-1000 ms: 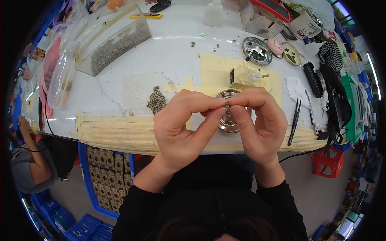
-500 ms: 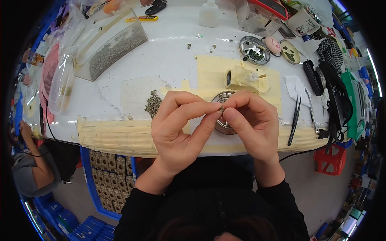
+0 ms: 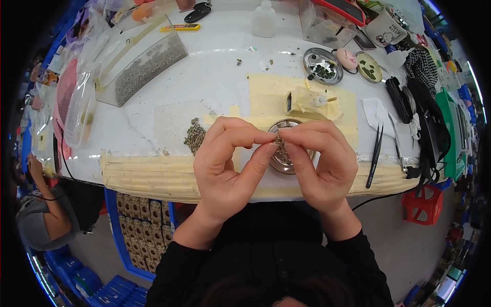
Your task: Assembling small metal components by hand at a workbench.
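My left hand (image 3: 224, 166) and my right hand (image 3: 327, 166) meet over the front of the table, each with thumb and index finger in a pinch. Between the fingertips sits a tiny metallic-looking piece (image 3: 277, 138), too small to name. Just beneath is a round silver metal dish (image 3: 289, 168) with small bits inside, partly covered by my fingers. A heap of small grey-green parts (image 3: 194, 135) lies just beyond my left hand. To the right of my right hand rest black tweezers (image 3: 376, 156).
Beyond my hands is a tape-wrapped block (image 3: 313, 104). A clear bin of grey granules (image 3: 146, 71) stands at far left, a white bottle (image 3: 264, 20) at the back. A silver dish (image 3: 323, 67) holds dark green pieces. Below the table edge is a blue crate (image 3: 120, 240).
Both hands stay over the dish. My right index finger has straightened and moved toward the left fingertips, and the right hand has shifted slightly right. The small piece remains between the fingers.
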`<state>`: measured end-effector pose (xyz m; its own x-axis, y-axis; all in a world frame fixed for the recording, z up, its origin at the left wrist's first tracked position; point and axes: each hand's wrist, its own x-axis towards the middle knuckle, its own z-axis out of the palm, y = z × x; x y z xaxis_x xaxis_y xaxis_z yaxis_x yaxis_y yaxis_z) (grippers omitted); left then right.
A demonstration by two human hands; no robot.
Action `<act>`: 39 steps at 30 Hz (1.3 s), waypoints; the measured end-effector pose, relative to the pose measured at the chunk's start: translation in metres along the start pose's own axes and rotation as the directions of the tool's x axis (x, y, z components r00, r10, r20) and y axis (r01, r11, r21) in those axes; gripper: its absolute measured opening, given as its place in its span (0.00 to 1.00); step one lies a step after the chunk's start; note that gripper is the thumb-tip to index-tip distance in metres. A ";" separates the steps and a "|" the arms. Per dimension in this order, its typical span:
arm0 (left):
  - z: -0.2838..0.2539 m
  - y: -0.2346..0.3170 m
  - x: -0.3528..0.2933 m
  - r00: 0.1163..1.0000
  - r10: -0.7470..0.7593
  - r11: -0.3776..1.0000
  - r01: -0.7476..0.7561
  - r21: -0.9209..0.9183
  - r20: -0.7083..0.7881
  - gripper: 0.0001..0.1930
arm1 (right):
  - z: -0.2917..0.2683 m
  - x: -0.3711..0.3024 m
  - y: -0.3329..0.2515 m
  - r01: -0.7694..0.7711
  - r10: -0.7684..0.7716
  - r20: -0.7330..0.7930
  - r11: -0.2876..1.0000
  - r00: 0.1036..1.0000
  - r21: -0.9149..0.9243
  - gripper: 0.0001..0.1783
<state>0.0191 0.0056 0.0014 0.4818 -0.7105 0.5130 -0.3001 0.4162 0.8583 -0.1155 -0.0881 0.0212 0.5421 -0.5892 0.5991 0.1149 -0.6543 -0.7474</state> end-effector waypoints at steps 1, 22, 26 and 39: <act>0.000 0.000 0.001 0.999 -0.026 0.999 0.026 -0.040 0.021 0.09 | 0.000 0.000 0.000 0.009 -0.009 0.004 1.000 1.000 0.000 0.14; -0.004 -0.001 -0.003 0.989 -0.128 0.948 0.143 -0.285 0.070 0.09 | 0.007 -0.003 0.002 0.202 -0.212 -0.052 0.967 0.976 -0.155 0.18; -0.002 0.000 -0.003 0.993 -0.122 0.968 0.120 -0.219 0.004 0.10 | 0.009 -0.004 0.002 0.225 -0.231 -0.026 0.962 0.973 -0.154 0.21; -0.004 0.004 -0.002 1.000 0.013 0.999 -0.013 -0.030 0.013 0.12 | 0.001 -0.004 0.001 -0.093 0.085 0.054 0.980 0.995 0.174 0.08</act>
<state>0.0198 0.0114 0.0041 0.4674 -0.7120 0.5241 -0.2811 0.4424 0.8516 -0.1172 -0.0856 0.0177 0.5939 -0.6163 0.5172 0.2068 -0.5043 -0.8384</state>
